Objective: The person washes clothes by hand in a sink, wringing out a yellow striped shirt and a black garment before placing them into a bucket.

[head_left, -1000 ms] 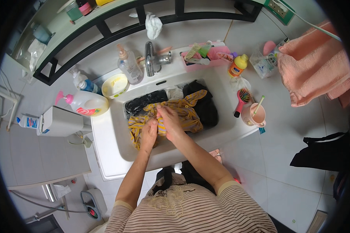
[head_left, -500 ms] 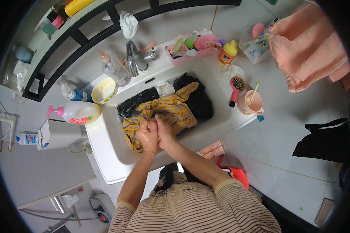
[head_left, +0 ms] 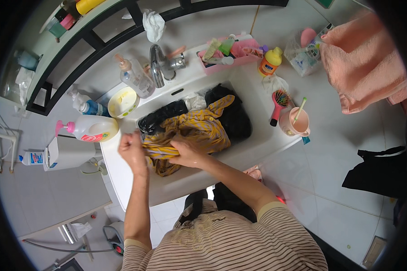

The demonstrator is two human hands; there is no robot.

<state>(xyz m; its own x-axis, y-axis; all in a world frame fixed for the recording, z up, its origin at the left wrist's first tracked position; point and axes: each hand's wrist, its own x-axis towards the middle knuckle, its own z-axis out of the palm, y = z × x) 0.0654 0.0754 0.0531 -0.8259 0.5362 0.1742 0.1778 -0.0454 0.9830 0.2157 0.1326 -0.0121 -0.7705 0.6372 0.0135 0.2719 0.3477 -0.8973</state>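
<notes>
Right, from the head camera: the left hand (head_left: 133, 149) sits near the sink's left side, fingers curled tight around one end of the yellow striped cloth (head_left: 208, 131), and the right hand (head_left: 185, 153) grips it just beside, thumb on top, its other fingers lost underneath. Between them a narrow band of fabric runs stretched, while the rest of it lies crumpled in the white sink (head_left: 122, 180), so folded that the garment's kind can't be told. Behind it, a black cloth (head_left: 234, 116) fills the right end, its lower part covered by the stripes; a dark wet bundle (head_left: 163, 115) lies at the back left, and a white cloth (head_left: 195, 102) peeps out between the two, mostly hidden. The faucet (head_left: 157, 67) stands over the back rim, with a clear pump bottle (head_left: 140, 83) and a pale bowl (head_left: 123, 102) to its left. Over on the right, a pink hairbrush (head_left: 277, 107) lies beside a pink cup (head_left: 290, 125). What fills the plastic bag (head_left: 303, 61) is hard to make out, and the lens's dark rim crops the peach towel (head_left: 366, 63).
</notes>
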